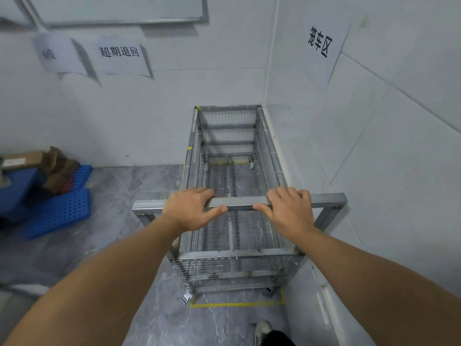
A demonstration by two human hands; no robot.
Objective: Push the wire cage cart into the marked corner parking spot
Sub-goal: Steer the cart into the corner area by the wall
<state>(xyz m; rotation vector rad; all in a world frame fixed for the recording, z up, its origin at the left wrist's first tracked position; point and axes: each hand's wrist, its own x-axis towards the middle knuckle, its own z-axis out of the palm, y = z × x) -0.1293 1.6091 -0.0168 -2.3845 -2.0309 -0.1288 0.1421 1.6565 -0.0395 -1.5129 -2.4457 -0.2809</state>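
The empty wire cage cart (228, 126) of grey metal stands in the room's corner, its far end against the back wall and its right side along the right wall. A yellow tape line (237, 304) on the floor runs just behind the cart's near wheels, and more tape shows along its left side. My left hand (192, 208) and my right hand (287, 208) both wrap the cart's square metal handle bar (239, 202), fingers over the top and thumbs on the near face.
Paper signs hang on the back wall (119, 52) and the right wall (320, 41). Blue perforated plastic pallets (57, 211) with brown boxes lie on the floor at the left. A low white ledge (311, 308) runs along the right wall. My shoe (263, 329) is at the bottom.
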